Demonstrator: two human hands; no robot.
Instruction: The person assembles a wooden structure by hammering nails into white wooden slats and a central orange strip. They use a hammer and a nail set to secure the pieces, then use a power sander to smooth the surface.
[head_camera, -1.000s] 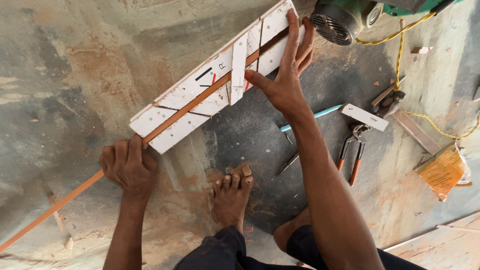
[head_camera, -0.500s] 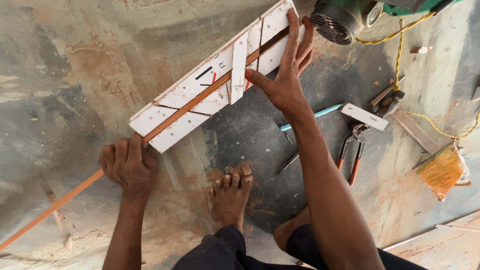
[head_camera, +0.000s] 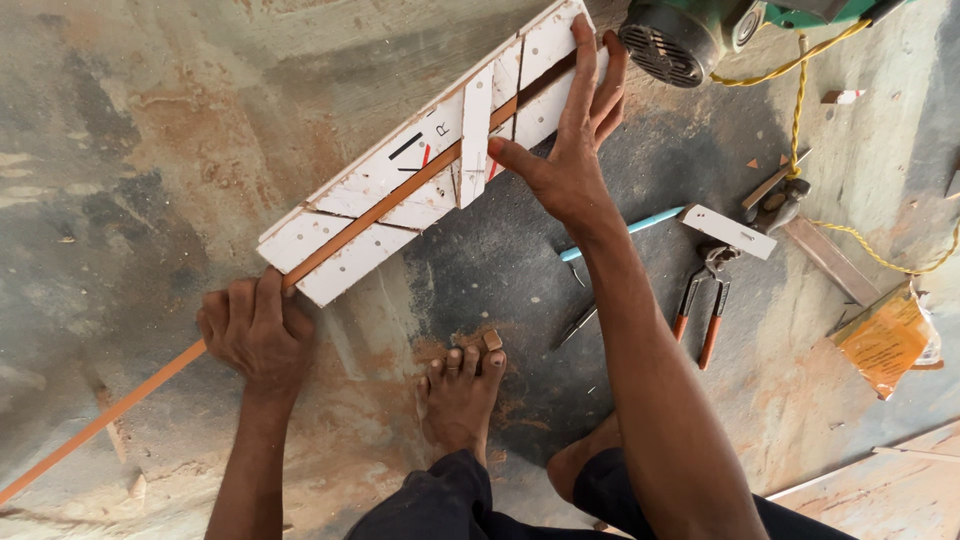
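Along jig's channel (head_camera: 400, 190), strip (head_camera: 120, 410), hands (head_camera: 255, 330) (head_camera: 570, 165).

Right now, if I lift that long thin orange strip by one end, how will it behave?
The orange strip is long and slender, so it would probably sag and whip. It looks light. Lying in the white mitre box channel, gripped by the left hand, it should slide lengthwise rather than roll.

Soft even daylight, sharp focus, faint shadows
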